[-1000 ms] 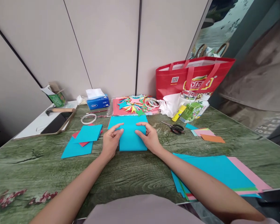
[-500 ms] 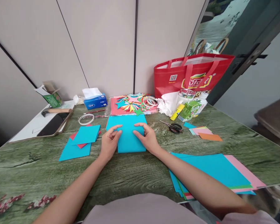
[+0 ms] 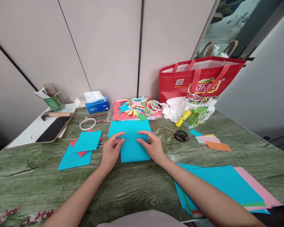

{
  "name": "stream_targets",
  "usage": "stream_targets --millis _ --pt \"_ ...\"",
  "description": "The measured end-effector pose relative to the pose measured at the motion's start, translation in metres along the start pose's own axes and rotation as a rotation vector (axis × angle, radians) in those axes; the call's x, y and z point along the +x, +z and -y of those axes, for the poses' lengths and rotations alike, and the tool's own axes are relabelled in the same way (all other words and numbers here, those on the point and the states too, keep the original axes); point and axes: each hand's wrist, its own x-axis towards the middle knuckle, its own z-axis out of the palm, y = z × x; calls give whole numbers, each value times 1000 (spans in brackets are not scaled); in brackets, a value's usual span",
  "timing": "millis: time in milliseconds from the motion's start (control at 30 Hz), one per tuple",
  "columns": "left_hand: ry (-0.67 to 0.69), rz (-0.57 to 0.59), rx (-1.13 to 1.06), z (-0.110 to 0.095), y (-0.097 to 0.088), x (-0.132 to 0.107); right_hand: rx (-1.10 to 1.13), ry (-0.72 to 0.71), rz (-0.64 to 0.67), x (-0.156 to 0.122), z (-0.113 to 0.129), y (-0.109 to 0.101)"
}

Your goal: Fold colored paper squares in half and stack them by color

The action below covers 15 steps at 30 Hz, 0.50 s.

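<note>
A folded blue sheet of paper is in front of me at the middle of the table. My left hand pinches its left edge between thumb and fingers. On the opposite edge my right hand grips it the same way. Just behind lies another blue sheet, partly covered by the held one. To the left of my hands rest several cut blue pieces with red paper between them. Scissors with black handles lie to the right of my right hand.
Under my right forearm is a stack of coloured sheets. Small paper scraps lie beyond it. Along the back stand a tissue box, paper stars, a glue stick and a red bag. A tape roll lies left.
The camera view has tilted slightly, so the table items sit a little lower in the picture. Both hands keep nearly the same hold on the blue paper.
</note>
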Motion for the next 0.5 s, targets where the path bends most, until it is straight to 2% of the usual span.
stream_targets --millis 300,500 --pt "-6 26 -6 3 -1 1 3 -2 -18 -1 -1 -1" --pt "14 10 -25 -4 0 -1 -3 -26 -27 -2 2 -3"
